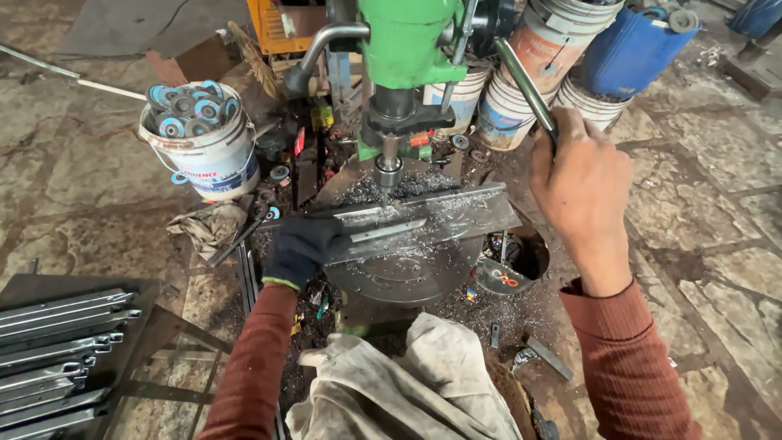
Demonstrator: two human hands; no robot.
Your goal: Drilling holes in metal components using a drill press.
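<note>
Under drill bit (385,194), gloved left hand (300,248) steadying metal strip (389,231)

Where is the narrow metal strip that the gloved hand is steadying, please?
In the head view, the metal strip lies centre frame on the drill press table, just below the drill bit, with the left hand pressing its left end.

Green drill press (405,41), black glove (300,248), rust-red sleeves (627,367), blue jerrycan (631,49), white bucket (213,159) with blue-rimmed discs (189,106).

Your left hand (300,248) wears a matt dark cloth glove on a dull grey metal strip (389,231). Bright metal shavings litter the steel drill table (407,273), centre frame. Your bare right hand (580,183) grips a smooth, shiny metal lever (524,81). The press head (403,41) is glossy green paint.
</note>
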